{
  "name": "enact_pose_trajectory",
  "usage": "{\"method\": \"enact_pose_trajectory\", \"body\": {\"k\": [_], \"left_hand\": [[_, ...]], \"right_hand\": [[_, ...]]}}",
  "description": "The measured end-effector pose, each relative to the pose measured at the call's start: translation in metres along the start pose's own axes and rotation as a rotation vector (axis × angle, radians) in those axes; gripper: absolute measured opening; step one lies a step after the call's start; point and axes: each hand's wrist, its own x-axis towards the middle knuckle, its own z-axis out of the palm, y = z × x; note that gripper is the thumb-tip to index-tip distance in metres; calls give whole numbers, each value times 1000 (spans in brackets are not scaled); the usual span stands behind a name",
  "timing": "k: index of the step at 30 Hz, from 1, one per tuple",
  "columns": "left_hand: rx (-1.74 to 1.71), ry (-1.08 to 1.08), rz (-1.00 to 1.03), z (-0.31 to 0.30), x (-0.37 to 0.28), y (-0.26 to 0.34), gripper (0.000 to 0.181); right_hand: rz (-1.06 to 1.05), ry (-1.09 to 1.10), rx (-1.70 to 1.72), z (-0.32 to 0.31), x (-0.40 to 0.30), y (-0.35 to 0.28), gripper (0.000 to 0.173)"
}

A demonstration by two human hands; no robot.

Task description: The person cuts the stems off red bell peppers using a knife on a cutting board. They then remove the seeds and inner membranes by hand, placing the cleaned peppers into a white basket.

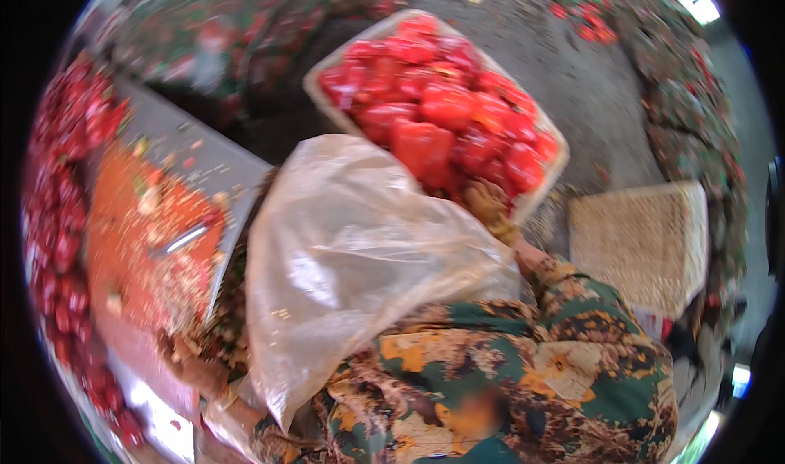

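Observation:
My right hand (487, 205), in a stained yellowish glove, reaches in at the near side of a pale basket (559, 157) heaped with whole red bell peppers (451, 105). Its fingers rest against the peppers by the rim; blur hides whether they grip one. My left hand (195, 366), also gloved and blurred, is at the near edge of an orange-red cutting board (116, 219). Seeds and scraps litter that board, and a knife (184, 240) with a shiny blade lies on it. A large translucent plastic sheet (356, 237) covers my front between both hands.
Beyond the board, red peppers (67, 219) are piled along the left. Filled mesh sacks (184, 41) stand at the back left, and more sacks (681, 114) line the right. An overturned woven basket (631, 243) sits right of me on the concrete floor (589, 96). Loose peppers (595, 28) lie farther off.

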Motion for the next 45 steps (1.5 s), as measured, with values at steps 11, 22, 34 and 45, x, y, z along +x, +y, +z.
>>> {"method": "enact_pose_trajectory", "body": {"k": [11, 22, 34, 45], "left_hand": [[19, -170, 91, 12, -6, 36, 49], [274, -146, 232, 21, 14, 26, 58], [640, -216, 297, 28, 14, 37, 58], [611, -44, 359, 48, 16, 49, 26]], "right_hand": [[-113, 99, 117, -88, 70, 10, 19], [-867, -66, 333, -139, 271, -381, 41], [-898, 159, 722, -117, 346, -421, 27], [-573, 527, 480, -85, 597, -527, 30]]}}
